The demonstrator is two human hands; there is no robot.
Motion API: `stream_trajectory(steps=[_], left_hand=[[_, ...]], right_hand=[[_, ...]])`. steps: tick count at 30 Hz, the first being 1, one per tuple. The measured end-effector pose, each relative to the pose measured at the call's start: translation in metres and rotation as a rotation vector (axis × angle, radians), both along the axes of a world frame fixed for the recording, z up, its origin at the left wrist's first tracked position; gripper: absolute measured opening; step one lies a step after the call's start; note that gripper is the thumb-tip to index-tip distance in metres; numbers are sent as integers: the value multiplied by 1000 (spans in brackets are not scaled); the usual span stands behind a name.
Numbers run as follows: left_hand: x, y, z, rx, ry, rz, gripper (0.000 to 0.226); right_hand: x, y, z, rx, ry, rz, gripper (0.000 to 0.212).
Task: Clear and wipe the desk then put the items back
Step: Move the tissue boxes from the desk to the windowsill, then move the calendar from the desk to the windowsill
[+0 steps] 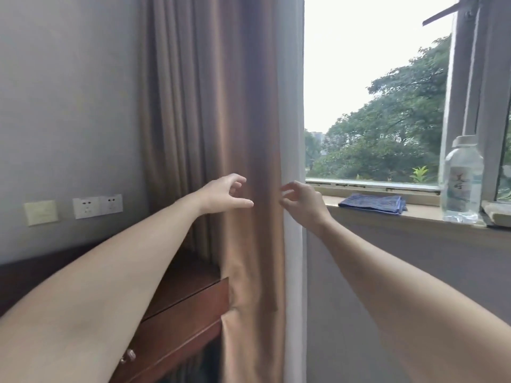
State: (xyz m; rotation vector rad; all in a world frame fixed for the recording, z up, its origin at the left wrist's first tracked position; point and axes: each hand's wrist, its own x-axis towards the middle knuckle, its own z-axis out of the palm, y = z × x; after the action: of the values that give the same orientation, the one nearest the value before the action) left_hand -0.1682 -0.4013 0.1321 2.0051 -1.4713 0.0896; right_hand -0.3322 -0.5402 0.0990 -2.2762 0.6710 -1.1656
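Both left hand (224, 194) and right hand (303, 201) hover empty.

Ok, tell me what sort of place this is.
Probably a hotel room or a bedroom: a dark wooden desk with a drawer stands under wall sockets, a full-length brown curtain hangs beside it, and a folded blue cloth and a water bottle sit on the window sill.

At 3 o'clock I see the sill (424, 214). A folded blue cloth (373, 203) lies flat on it. Further right, apart from the cloth, a clear bottle (461, 183) stands upright. Just beside it is a pale flat thing (497, 212), cut off by the frame. At 7 o'clock only a corner of the wooden bench (190, 275) top shows.
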Motion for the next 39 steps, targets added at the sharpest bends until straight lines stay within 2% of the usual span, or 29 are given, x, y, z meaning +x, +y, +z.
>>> stream_trajectory(steps=[17, 39], left_hand=[[68, 187, -15, 32, 67, 362, 81], [88, 358, -47, 69, 209, 724, 91]], right_hand=[[133, 133, -7, -19, 128, 417, 52], [230, 278, -38, 38, 264, 815, 57]])
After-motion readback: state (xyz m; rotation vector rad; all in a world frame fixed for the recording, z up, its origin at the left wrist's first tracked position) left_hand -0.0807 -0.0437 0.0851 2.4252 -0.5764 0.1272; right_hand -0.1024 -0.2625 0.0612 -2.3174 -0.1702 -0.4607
